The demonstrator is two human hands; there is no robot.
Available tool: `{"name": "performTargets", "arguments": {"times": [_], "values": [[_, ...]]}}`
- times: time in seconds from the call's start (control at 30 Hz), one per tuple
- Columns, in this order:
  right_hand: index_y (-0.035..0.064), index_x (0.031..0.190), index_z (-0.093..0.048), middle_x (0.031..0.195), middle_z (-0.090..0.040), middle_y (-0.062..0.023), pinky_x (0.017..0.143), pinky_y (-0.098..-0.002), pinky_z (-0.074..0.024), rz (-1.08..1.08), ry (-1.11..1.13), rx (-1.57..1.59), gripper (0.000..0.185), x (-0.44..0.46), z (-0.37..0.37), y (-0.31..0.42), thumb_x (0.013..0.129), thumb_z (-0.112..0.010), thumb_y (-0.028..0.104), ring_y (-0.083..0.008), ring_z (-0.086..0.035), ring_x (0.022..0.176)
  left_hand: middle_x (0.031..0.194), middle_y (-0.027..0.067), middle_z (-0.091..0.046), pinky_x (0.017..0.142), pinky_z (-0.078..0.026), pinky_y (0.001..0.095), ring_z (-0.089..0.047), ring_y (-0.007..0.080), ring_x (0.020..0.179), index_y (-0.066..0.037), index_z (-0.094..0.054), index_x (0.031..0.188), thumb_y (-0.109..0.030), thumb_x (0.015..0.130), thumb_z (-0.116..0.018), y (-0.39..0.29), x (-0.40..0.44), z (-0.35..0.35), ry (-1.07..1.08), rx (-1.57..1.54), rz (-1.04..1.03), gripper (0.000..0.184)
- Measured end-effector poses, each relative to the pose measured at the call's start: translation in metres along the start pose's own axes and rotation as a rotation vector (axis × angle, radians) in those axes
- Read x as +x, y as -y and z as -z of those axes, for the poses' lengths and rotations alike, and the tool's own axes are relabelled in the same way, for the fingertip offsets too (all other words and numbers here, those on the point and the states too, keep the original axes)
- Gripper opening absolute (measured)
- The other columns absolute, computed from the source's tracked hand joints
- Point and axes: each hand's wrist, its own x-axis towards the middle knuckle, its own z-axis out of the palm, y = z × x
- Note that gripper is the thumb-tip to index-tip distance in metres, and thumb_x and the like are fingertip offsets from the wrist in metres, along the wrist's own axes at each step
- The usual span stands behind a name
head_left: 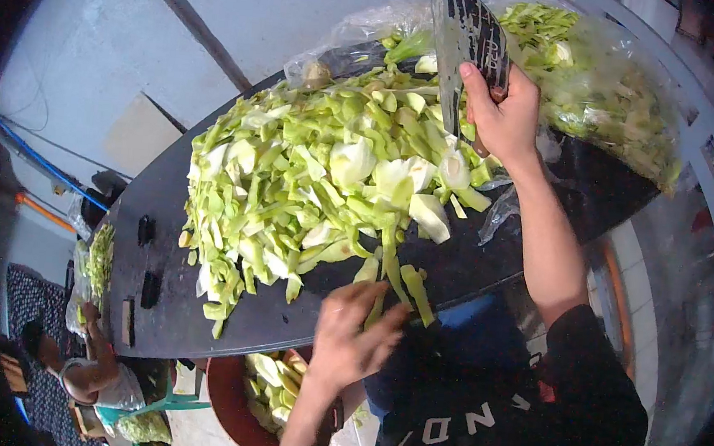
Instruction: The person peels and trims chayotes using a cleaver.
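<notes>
My right hand (pixel 504 113) is wrapped around a wide-bladed knife (pixel 476 39) with a dark, lettered blade face, held raised above the table. My left hand (pixel 357 332) is slightly blurred at the table's near edge, with its fingers apart and nothing seen in them. Close to its fingertips, green peel strips (pixel 414 293) hang over the edge. A large heap of green peelings and pale cut pieces (pixel 293 176) covers much of the dark table (pixel 174 313). Whitish chunks (pixel 430 218) lie at the heap's right side, below the knife.
Under the table edge stands a reddish-brown tub (pixel 221 405) holding pale-green pieces. A clear plastic bag (pixel 626 110) full of peelings rests at the back right. At the far left, another person (pixel 90 370) works beside a bag of green strips (pixel 101 257).
</notes>
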Motion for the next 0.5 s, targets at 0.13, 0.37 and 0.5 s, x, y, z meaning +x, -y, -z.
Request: {"name": "performTargets", "arguments": {"times": [0.13,0.37,0.5], "values": [[0.0009,0.089,-0.065,0.059,-0.059,-0.0021,0.050,-0.0253,-0.0412,-0.007,0.001,-0.043,0.020,0.002,0.001,0.003,0.087,-0.067,0.021,-0.0054,-0.048,0.051,0.122,0.0128,-0.055,0.097,-0.042,0.0471,-0.048,0.0325,0.119,-0.015,-0.066,0.109,-0.018,0.073,-0.071,0.007,0.037,-0.035,0.193,0.002,-0.264,0.037],[-0.0004,0.089,-0.065,0.058,-0.058,-0.0017,0.048,-0.0257,-0.0401,0.045,-0.008,-0.001,0.018,0.002,0.004,0.003,0.087,-0.066,0.017,-0.0053,-0.047,0.049,0.112,0.0126,-0.057,0.096,-0.042,0.0443,-0.052,0.0314,0.113,-0.012,-0.066,0.095,-0.016,0.073,-0.068,0.068,0.044,-0.027,0.162,0.089,-0.171,0.023],[-0.0002,0.086,-0.063,0.057,-0.056,-0.0003,0.047,-0.0249,-0.0386,0.045,-0.001,-0.030,0.017,0.000,0.000,0.003,0.087,-0.066,0.017,-0.0041,-0.045,0.050,0.111,0.0130,-0.056,0.089,-0.043,0.0445,-0.052,0.0329,0.109,-0.010,-0.065,0.093,-0.018,0.076,-0.070,0.094,0.049,-0.011,0.021,0.214,-0.067,0.019]]}}
